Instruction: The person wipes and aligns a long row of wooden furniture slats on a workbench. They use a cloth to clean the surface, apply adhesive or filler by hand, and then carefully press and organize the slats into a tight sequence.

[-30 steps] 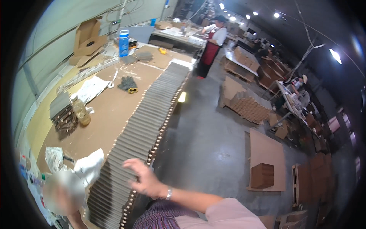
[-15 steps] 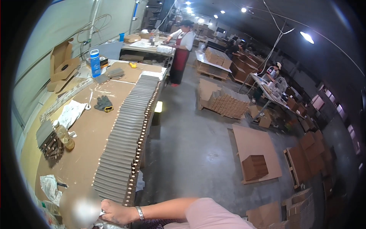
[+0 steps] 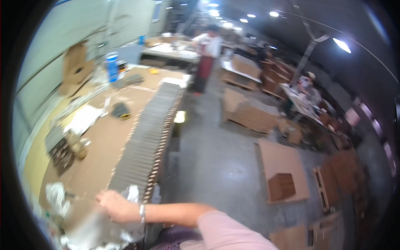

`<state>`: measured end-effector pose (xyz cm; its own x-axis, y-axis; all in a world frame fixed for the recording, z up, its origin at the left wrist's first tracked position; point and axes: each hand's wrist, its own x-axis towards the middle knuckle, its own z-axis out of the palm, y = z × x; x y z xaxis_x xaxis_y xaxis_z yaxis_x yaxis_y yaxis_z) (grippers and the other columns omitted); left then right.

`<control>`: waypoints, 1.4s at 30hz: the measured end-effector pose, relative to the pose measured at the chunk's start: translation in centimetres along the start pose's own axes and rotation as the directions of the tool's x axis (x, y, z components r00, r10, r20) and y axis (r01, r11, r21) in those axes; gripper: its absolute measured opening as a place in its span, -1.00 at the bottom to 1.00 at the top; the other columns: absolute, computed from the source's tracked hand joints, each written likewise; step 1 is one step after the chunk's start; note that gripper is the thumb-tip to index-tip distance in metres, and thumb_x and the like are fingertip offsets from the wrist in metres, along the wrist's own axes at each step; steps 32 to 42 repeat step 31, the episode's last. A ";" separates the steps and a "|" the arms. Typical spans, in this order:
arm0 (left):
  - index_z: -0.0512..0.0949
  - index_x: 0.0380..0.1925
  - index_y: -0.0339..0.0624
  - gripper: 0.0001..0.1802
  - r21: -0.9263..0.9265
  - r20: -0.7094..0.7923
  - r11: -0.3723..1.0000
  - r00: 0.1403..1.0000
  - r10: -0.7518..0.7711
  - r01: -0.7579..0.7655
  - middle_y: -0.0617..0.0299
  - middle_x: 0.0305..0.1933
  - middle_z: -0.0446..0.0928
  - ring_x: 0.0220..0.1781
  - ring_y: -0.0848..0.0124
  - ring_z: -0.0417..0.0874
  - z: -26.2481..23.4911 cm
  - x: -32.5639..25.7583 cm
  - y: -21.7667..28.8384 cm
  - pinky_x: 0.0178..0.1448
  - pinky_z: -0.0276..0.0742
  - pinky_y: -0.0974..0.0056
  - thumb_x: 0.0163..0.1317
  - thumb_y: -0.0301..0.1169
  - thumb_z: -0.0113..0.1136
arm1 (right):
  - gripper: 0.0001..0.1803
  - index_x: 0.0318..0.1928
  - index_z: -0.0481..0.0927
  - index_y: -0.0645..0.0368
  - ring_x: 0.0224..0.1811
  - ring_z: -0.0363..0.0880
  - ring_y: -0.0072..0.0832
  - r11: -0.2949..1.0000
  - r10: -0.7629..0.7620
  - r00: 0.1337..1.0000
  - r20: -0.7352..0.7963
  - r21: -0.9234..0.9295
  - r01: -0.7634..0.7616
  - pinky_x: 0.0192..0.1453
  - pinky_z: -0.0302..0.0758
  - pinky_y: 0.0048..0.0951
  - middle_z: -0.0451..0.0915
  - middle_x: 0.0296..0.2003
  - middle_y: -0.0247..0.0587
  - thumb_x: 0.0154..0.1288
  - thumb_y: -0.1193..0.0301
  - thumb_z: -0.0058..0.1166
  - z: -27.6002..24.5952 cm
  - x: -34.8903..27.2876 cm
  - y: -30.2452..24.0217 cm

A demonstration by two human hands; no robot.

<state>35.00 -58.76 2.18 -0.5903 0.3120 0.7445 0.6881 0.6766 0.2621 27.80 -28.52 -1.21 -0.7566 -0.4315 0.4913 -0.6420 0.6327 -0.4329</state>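
Observation:
My right hand [image 3: 118,207] is low at the left front, over the near end of the table [image 3: 98,166]. Its fingers look curled, and whatever they hold is hidden. Against it lies a smeared, round greyish shape [image 3: 85,223] whose kind I cannot tell. Crumpled silvery wrapping [image 3: 133,193] shows just beyond my wrist. My left hand is out of sight. A long row of grey slats [image 3: 143,137] with pale peg-like ends runs along the table's right edge, away from my hand.
On the table are a yellowish bottle [image 3: 76,146], a stack of grey-brown pieces [image 3: 60,152], a dark glove [image 3: 121,111], white paper [image 3: 85,118] and a blue bottle [image 3: 112,66]. A person [image 3: 206,60] stands at the far table. Pallets with brown boards [image 3: 283,160] lie right.
My right hand has moved up and slightly left, showing more of the forearm. Silvery wrapping now shows beside it. The whole view has shifted and blurred.

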 end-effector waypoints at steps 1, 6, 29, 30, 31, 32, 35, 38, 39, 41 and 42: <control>0.61 -0.25 -0.38 -0.72 0.012 0.023 0.998 0.998 -0.060 0.060 0.01 -0.33 0.65 -0.32 0.11 0.69 -1.8 0.3 0.3 -0.22 0.58 0.08 0.31 -0.31 0.21 | -0.70 -0.29 0.58 0.28 -0.09 0.62 -0.08 0.982 -0.114 0.992 -0.045 0.149 0.120 0.00 0.52 -0.10 0.61 -0.24 0.13 -0.13 0.50 0.23 0.4 2.0 -1.9; 0.40 0.25 -0.38 -0.45 -0.866 0.352 0.092 0.728 -0.588 0.492 0.12 0.09 0.61 0.08 0.38 0.66 2.7 6.6 1.7 0.14 0.62 0.23 0.45 -0.18 0.15 | -0.45 0.14 0.55 0.34 -0.04 0.62 -0.40 0.524 -0.238 0.944 0.231 0.849 -0.076 0.09 0.54 -0.28 0.70 -0.07 -0.03 0.03 0.60 0.07 3.6 2.1 0.7; 0.45 0.26 -0.19 -0.38 -0.603 0.114 0.421 0.596 -0.795 0.678 0.19 -0.11 0.66 -0.13 0.47 0.66 3.5 -4.1 1.6 0.03 0.58 0.34 0.20 -0.39 0.45 | -0.66 0.07 0.60 0.21 -0.34 0.59 -0.71 0.150 0.034 0.815 0.579 0.803 -0.576 -0.24 0.52 -0.62 0.67 -0.24 -0.41 0.52 0.23 0.01 4.7 7.1 -3.7; 0.38 0.34 -0.15 -0.30 -0.524 0.186 0.442 0.604 -0.775 0.728 0.14 -0.02 0.64 -0.07 0.43 0.66 2.9 -3.8 1.6 0.08 0.57 0.33 0.22 -0.37 0.45 | -0.64 0.08 0.59 0.21 -0.31 0.59 -0.71 0.141 0.056 0.818 0.573 0.806 -0.574 -0.23 0.51 -0.62 0.67 -0.22 -0.38 0.51 0.21 0.03 4.9 7.2 -4.9; 0.30 0.42 -0.11 -0.22 -0.438 0.254 0.466 0.603 -0.756 0.769 0.08 0.08 0.62 -0.01 0.39 0.65 2.2 -3.7 1.7 0.12 0.56 0.31 0.24 -0.36 0.44 | -0.63 0.09 0.58 0.22 -0.27 0.59 -0.71 0.133 0.073 0.820 0.568 0.809 -0.572 -0.21 0.51 -0.61 0.67 -0.21 -0.35 0.50 0.20 0.05 4.8 7.3 -6.8; 0.30 0.42 -0.11 -0.22 -0.438 0.254 0.466 0.603 -0.756 0.769 0.08 0.08 0.62 -0.01 0.39 0.65 2.2 -3.7 1.7 0.12 0.56 0.31 0.24 -0.36 0.44 | -0.63 0.09 0.58 0.22 -0.27 0.59 -0.71 0.133 0.073 0.820 0.568 0.809 -0.572 -0.21 0.51 -0.61 0.67 -0.21 -0.35 0.50 0.20 0.05 4.8 7.3 -6.8; 0.30 0.42 -0.11 -0.22 -0.438 0.254 0.466 0.603 -0.756 0.769 0.08 0.08 0.62 -0.01 0.39 0.65 2.2 -3.7 1.7 0.12 0.56 0.31 0.24 -0.36 0.44 | -0.63 0.09 0.58 0.22 -0.27 0.59 -0.71 0.133 0.073 0.820 0.568 0.809 -0.572 -0.21 0.51 -0.61 0.67 -0.21 -0.35 0.50 0.20 0.05 4.8 7.3 -6.8; 0.30 0.42 -0.11 -0.22 -0.438 0.254 0.466 0.603 -0.756 0.769 0.08 0.08 0.62 -0.01 0.39 0.65 2.2 -3.7 1.7 0.12 0.56 0.31 0.24 -0.36 0.44 | -0.63 0.09 0.58 0.22 -0.27 0.59 -0.71 0.133 0.073 0.820 0.568 0.809 -0.572 -0.21 0.51 -0.61 0.67 -0.21 -0.35 0.50 0.20 0.05 4.8 7.3 -6.8; 0.30 0.42 -0.11 -0.22 -0.438 0.254 0.466 0.603 -0.756 0.769 0.08 0.08 0.62 -0.01 0.39 0.65 2.2 -3.7 1.7 0.12 0.56 0.31 0.24 -0.36 0.44 | -0.63 0.09 0.58 0.22 -0.27 0.59 -0.71 0.133 0.073 0.820 0.568 0.809 -0.572 -0.21 0.51 -0.61 0.67 -0.21 -0.35 0.50 0.20 0.05 4.8 7.3 -6.8; 0.30 0.42 -0.11 -0.22 -0.438 0.254 0.466 0.603 -0.756 0.769 0.08 0.08 0.62 -0.01 0.39 0.65 2.2 -3.7 1.7 0.12 0.56 0.31 0.24 -0.36 0.44 | -0.63 0.09 0.58 0.22 -0.27 0.59 -0.71 0.133 0.073 0.820 0.568 0.809 -0.572 -0.21 0.51 -0.61 0.67 -0.21 -0.35 0.50 0.20 0.05 4.8 7.3 -6.8; 0.30 0.42 -0.11 -0.22 -0.438 0.254 0.466 0.603 -0.756 0.769 0.08 0.08 0.62 -0.01 0.39 0.65 2.2 -3.7 1.7 0.12 0.56 0.31 0.24 -0.36 0.44 | -0.63 0.09 0.58 0.22 -0.27 0.59 -0.71 0.133 0.073 0.820 0.568 0.809 -0.572 -0.21 0.51 -0.61 0.67 -0.21 -0.35 0.50 0.20 0.05 4.8 7.3 -6.8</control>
